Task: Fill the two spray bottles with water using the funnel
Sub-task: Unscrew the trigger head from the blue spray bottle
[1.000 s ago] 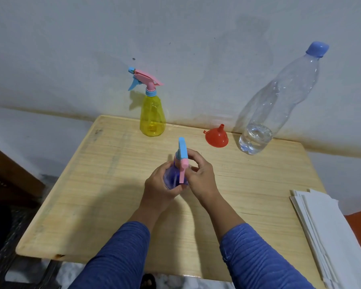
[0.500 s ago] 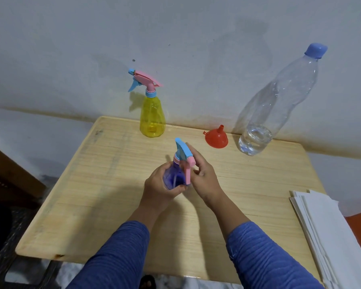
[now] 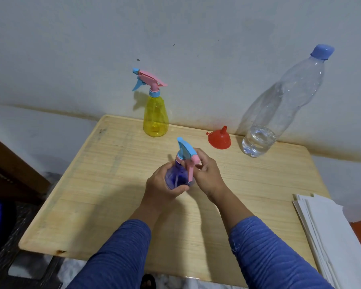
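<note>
Head view: my left hand [image 3: 164, 184] grips the body of the blue spray bottle [image 3: 178, 177] over the middle of the wooden table [image 3: 92, 195], while my right hand [image 3: 207, 176] pinches its pink-and-blue trigger head [image 3: 187, 155]. Yellow spray bottle [image 3: 155, 115] stands upright at the far edge, head on. Red funnel [image 3: 219, 139] lies mouth-down just beside the capped clear water bottle [image 3: 279, 105], water low in its base.
</note>
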